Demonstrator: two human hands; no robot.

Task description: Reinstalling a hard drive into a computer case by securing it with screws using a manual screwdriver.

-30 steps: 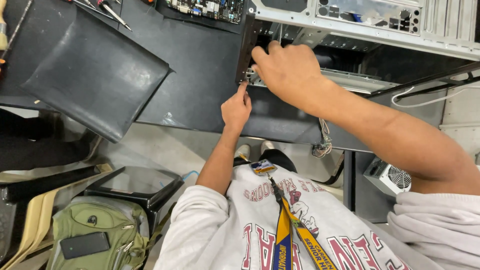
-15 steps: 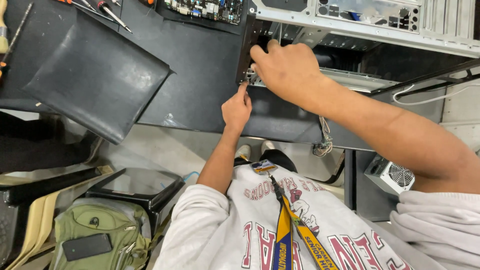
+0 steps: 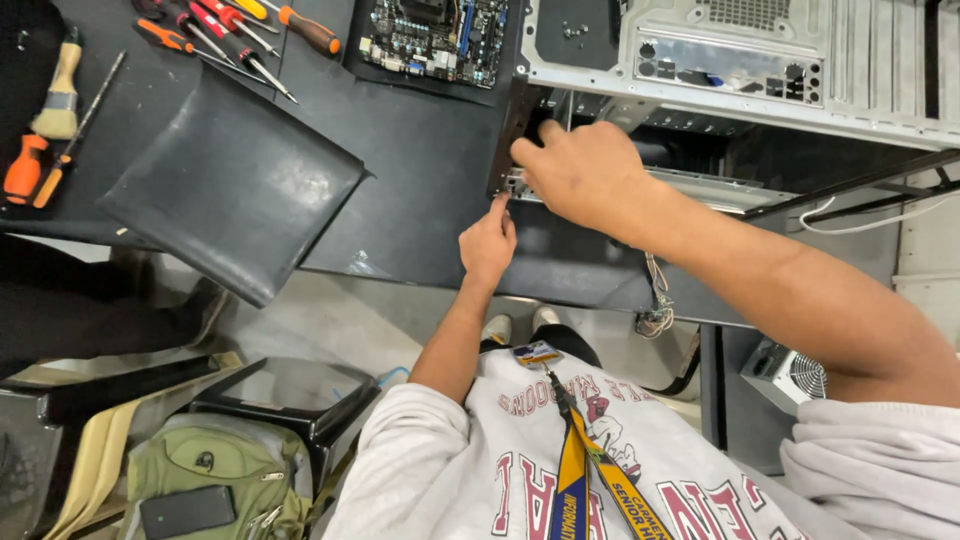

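Note:
An open grey computer case [image 3: 740, 70] lies on the dark table [image 3: 420, 160] at the upper right. My right hand [image 3: 580, 175] reaches from the right and curls its fingers over the case's dark front edge [image 3: 505, 130]. Just below, my left hand [image 3: 488, 240] is mostly closed, with the index finger stretched up to touch the metal corner of the case. Nothing shows inside the left hand. The right fingertips are hidden behind the edge.
A black mat [image 3: 230, 190] hangs over the table's edge. Screwdrivers [image 3: 240, 30], a motherboard [image 3: 435, 35] and a brush [image 3: 60, 85] lie at the back. Below are a black stool [image 3: 290, 400], a green bag [image 3: 210, 470], loose cables [image 3: 655, 300] and a power supply [image 3: 785, 375].
Both hands have stayed at the case's front edge. The view has shifted a little, so more of the tools at the table's back show.

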